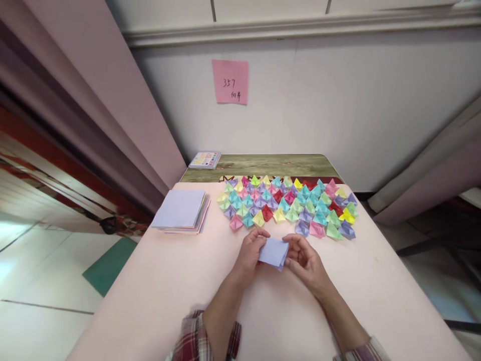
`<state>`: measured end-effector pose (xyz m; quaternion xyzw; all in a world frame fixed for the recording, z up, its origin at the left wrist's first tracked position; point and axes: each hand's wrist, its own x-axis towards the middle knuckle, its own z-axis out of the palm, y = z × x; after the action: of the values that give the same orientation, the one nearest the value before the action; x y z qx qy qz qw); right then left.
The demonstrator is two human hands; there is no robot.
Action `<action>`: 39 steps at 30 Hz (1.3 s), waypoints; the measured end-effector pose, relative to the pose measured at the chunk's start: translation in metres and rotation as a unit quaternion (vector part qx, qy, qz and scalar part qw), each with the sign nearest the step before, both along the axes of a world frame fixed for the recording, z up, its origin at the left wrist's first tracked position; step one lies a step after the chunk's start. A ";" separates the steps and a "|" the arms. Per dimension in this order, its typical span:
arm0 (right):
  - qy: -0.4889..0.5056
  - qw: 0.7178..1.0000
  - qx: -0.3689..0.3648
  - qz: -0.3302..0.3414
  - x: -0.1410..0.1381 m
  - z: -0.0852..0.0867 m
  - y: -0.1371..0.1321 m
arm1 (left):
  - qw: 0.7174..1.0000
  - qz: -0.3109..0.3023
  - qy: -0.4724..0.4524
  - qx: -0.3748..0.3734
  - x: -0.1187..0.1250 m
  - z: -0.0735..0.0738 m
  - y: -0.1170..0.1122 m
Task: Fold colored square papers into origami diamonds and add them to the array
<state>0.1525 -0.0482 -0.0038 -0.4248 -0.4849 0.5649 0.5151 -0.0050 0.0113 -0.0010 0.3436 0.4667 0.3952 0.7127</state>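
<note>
Between my two hands is a small folded sheet of lavender paper (273, 251), its layers slightly parted at the lower right corner. My left hand (250, 253) pinches the left edge, thumb on top. At the opposite edge, my right hand (305, 260) grips the paper between thumb and fingers. Just beyond the hands stand rows of small folded paper shapes (266, 213) in many colours, pointed tips upward. A stack of square paper sheets (180, 209) with lavender on top lies to the left.
The pale table (150, 301) runs under everything. A patterned packet (205, 160) rests on the green wood-look surface (270, 163) at the back. A pink note (230, 82) with handwriting is stuck to the wall. Curtains (112, 75) hang at both sides; a green sheet (108, 265) is on the floor.
</note>
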 end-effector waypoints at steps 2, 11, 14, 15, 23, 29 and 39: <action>0.002 1.000 0.000 -0.008 0.000 -0.004 0.001 | 1.000 -0.004 0.011 0.010 0.001 0.000 0.000; -0.072 0.992 0.023 -0.102 0.011 -0.023 0.004 | 0.998 -0.037 -0.011 0.056 -0.002 -0.001 -0.001; -0.117 0.978 0.053 -0.166 0.013 -0.027 0.005 | 0.994 -0.039 -0.020 0.101 -0.002 0.001 -0.001; -0.123 0.974 0.056 -0.184 0.014 -0.027 0.005 | 0.993 -0.041 -0.020 0.109 -0.002 0.002 -0.001; -0.035 0.982 0.009 -0.185 0.010 -0.015 0.006 | 0.988 -0.073 -0.040 0.133 -0.001 0.003 -0.003; -0.058 0.981 0.000 -0.187 0.012 -0.013 0.007 | 0.986 -0.096 -0.061 0.119 -0.001 0.003 -0.005; -0.034 0.980 -0.042 -0.191 0.009 -0.014 0.010 | 0.986 -0.072 -0.030 0.144 0.002 -0.003 -0.004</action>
<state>0.1612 -0.0383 -0.0176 -0.5497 -0.3881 0.4613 0.5783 -0.0025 0.0071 -0.0041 0.4632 0.3570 0.4164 0.6961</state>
